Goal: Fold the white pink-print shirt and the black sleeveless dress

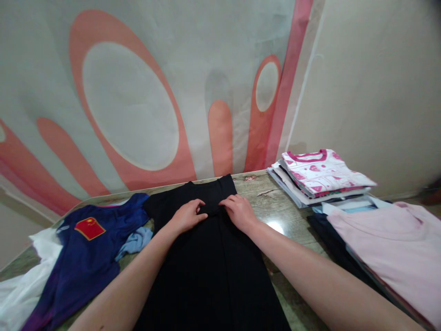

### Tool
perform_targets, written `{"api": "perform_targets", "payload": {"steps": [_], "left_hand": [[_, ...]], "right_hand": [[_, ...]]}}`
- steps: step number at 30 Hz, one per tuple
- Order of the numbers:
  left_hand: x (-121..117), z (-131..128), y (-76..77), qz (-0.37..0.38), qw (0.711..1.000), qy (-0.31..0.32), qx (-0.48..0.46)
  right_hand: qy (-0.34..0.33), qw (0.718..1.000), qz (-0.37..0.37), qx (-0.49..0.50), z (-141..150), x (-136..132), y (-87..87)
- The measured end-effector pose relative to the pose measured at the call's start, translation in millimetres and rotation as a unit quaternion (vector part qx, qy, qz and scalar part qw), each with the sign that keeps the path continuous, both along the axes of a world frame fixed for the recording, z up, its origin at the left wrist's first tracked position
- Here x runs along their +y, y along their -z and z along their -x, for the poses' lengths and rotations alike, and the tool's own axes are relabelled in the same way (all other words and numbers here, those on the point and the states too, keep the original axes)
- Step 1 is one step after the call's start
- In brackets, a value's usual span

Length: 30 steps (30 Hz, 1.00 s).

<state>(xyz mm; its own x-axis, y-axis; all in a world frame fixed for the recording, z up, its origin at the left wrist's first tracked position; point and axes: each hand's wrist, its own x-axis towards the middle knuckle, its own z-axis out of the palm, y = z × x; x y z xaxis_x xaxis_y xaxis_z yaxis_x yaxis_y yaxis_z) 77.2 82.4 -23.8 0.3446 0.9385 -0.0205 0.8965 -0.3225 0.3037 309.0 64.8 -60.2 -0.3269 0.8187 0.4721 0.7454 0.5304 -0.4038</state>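
A black short-sleeved top (206,271) lies spread on the table in front of me, running off the bottom of the view. Its far end nearly meets the wall, and one sleeve-like part sticks out at the upper left. My left hand (188,216) rests on its upper part with curled fingers and thumb at the cloth. Just to the right, my right hand (238,210) pinches the same black fabric between thumb and fingers. A fold line crosses the cloth between both hands. The fabric under the fingertips is partly hidden.
Left of the black top lie a navy shirt (99,257) with a red patch, a light-blue cloth (136,240) and a white garment (34,276). Folded clothes (320,177) and a pink-topped pile (389,243) sit right on the wood-patterned table (265,197). A patterned wall (193,92) stands behind.
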Motion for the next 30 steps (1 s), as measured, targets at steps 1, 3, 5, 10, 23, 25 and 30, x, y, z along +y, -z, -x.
{"api": "perform_targets", "payload": {"steps": [1, 3, 5, 10, 23, 25, 30], "left_hand": [[0, 0, 0.6, -0.001, 1.000, 0.001, -0.004], [-2, -2, 0.9, -0.005, 1.000, 0.002, -0.009], [-5, -6, 0.6, -0.013, 1.000, -0.003, -0.008], [-15, -20, 1.1, -0.043, 0.998, -0.027, -0.024], [-30, -38, -8.8, -0.076, 0.990, -0.050, -0.110], [-35, -42, -12.3, -0.097, 0.989, -0.025, -0.106], [-41, -47, -11.8, -0.137, 0.985, 0.072, -0.072]], "right_hand": [[0.000, 1.000, 0.001, 0.015, 0, 2, 2.0], [-0.001, 0.999, 0.001, 0.052, -2, 6, 6.6], [-0.002, 0.996, 0.001, 0.089, -2, 10, 10.9], [-0.017, 0.988, 0.015, 0.156, -3, 13, 13.8], [0.038, 0.953, 0.065, 0.292, -12, 21, 11.4], [0.049, 0.954, 0.071, 0.286, -14, 22, 12.0], [0.087, 0.951, 0.092, 0.283, -20, 21, 10.0]]}}
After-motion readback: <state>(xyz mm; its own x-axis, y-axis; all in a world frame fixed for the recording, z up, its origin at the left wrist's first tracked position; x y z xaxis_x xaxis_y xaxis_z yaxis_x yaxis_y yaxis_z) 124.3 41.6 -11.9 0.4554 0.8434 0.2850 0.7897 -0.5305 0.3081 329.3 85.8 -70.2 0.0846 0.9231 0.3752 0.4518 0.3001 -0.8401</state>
